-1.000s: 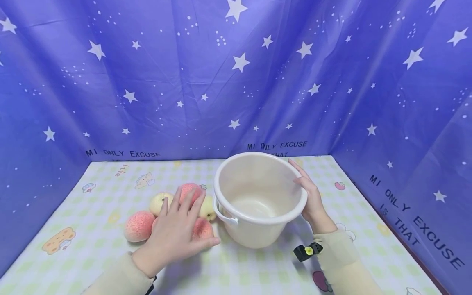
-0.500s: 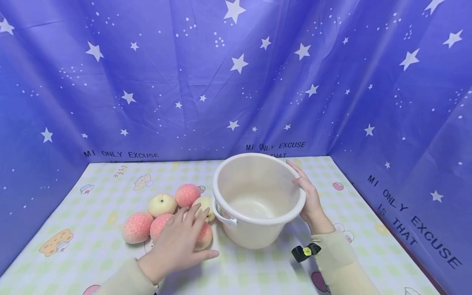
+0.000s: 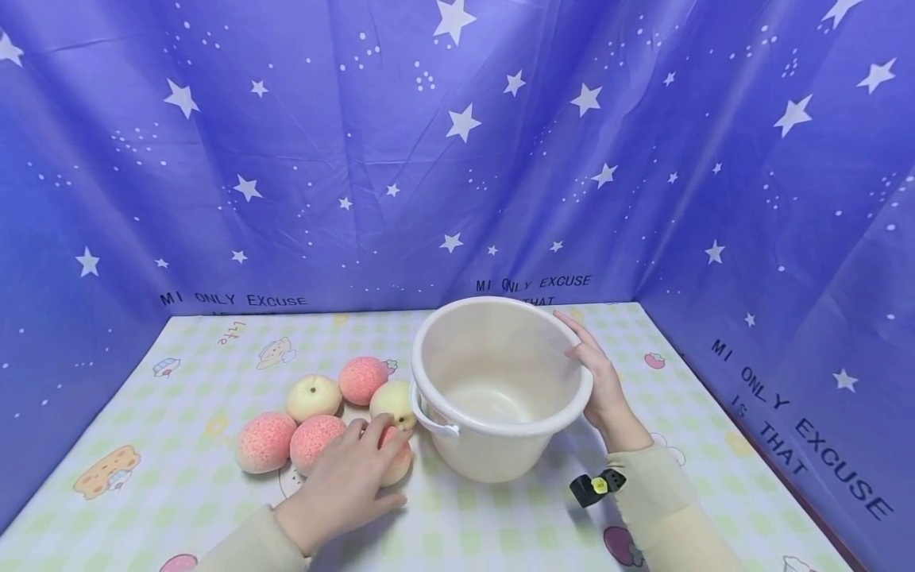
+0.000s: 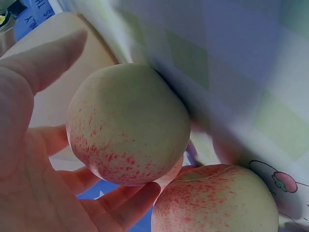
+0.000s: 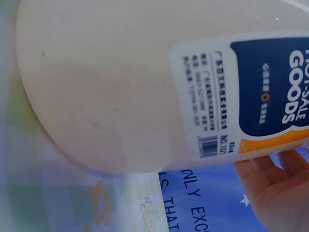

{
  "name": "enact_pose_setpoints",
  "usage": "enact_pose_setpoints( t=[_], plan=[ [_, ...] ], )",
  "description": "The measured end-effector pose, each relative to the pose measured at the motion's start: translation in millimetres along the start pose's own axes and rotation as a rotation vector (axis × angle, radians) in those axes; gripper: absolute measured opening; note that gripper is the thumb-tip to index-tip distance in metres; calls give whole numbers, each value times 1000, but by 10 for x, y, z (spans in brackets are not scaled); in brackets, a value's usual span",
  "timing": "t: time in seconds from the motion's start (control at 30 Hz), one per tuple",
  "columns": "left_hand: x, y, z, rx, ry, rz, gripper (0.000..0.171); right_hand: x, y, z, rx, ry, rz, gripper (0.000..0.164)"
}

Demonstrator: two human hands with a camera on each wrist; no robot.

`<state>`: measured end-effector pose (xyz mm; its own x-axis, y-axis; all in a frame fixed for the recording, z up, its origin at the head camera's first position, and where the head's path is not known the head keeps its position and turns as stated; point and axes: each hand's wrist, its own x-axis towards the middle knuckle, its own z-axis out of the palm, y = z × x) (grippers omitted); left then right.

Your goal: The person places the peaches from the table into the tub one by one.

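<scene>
My left hand reaches over the nearest right peach of a cluster on the table. In the left wrist view this peach lies in front of my fingers, which bend behind it, while the thumb stands apart from it. A second peach sits beside it. My right hand holds the white bucket at its right side, thumb at the rim. The bucket stands upright, and no fruit shows inside. Its label appears in the right wrist view, with my right fingers against the wall.
More peaches lie left of the bucket: red-speckled ones and pale ones. The bucket's handle hangs down on the left. A checked cloth covers the table. Blue star-printed curtains rise behind and beside it.
My left hand has lowered and drawn back toward me, its spread fingers bending over the nearest right peach. More of the peaches now show. My right hand and the bucket stay in place.
</scene>
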<state>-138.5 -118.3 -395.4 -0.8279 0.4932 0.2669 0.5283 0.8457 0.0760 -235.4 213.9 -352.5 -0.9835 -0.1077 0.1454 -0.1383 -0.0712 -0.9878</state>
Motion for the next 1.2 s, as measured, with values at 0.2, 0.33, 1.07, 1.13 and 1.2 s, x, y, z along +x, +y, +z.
enact_pose_setpoints(
  t=[0.2, 0.33, 1.07, 1.13, 1.2],
  plan=[
    [10, -14, 30, 48, 63, 40, 79, 5, -33, -14, -53, 2, 10, 71],
    [26, -32, 58, 66, 81, 47, 74, 15, -47, -24, -70, -7, 7, 72],
    [25, -102, -44, -43, 100, 58, 65, 31, -69, -84, -116, -47, 11, 71],
    [25, -104, -66, -53, 106, 56, 61, 36, -60, -88, -116, -47, 10, 70],
    [22, -107, -89, -56, 116, 54, 55, 40, -51, -94, -116, -47, 8, 70]
  ],
)
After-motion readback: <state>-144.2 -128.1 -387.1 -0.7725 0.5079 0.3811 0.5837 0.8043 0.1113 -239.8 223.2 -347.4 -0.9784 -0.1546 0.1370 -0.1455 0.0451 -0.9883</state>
